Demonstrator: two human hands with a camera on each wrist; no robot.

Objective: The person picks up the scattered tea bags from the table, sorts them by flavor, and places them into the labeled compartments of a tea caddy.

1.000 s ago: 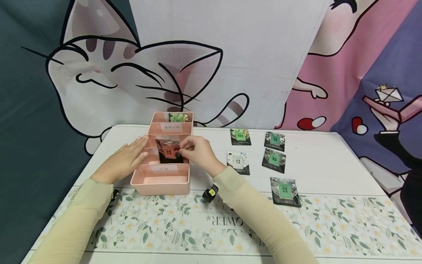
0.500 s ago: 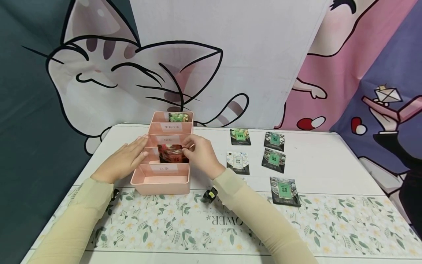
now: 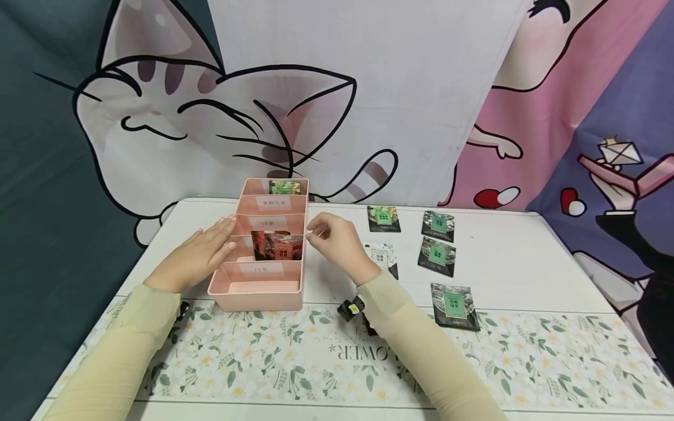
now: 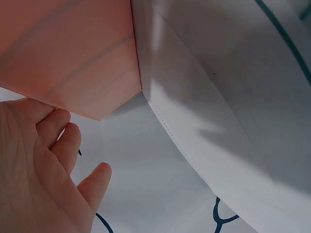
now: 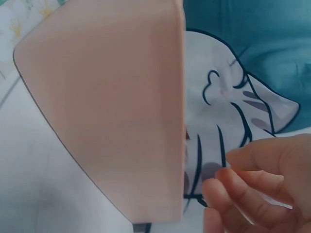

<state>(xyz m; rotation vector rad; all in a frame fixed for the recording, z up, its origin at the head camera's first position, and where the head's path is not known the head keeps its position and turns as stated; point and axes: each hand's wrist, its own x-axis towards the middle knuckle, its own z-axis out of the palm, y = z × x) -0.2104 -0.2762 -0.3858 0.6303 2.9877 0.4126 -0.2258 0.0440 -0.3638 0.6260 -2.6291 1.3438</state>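
My left hand (image 3: 192, 257) rests with extended fingers on the left rim of a pink stepped box (image 3: 258, 301) with labelled compartments. In the left wrist view its fingertips touch the box's upper edge. Red and black tea sachets (image 3: 284, 247) stand overlapping in the second compartment from the front. A green tea sachet (image 3: 285, 187) is in the rearmost one. Just off the box's right side, my right hand (image 3: 337, 242) hovers with loosely bent fingers and holds nothing. The right wrist view shows those fingers (image 5: 233, 191) apart from the box wall (image 5: 107, 116).
Right of the box lie a yellow-green sachet (image 3: 384, 218), a white-and-black sachet (image 3: 383, 257) partly behind my right hand, and several dark green-labelled sachets (image 3: 454, 304). A floral strip (image 3: 237, 362) crosses the table front. A cat-print cloth (image 3: 421, 88) hangs behind.
My right hand lowered a red sachet into the second compartment beside another, let it go, and moved right, off the box. My left hand has stayed on the rim.
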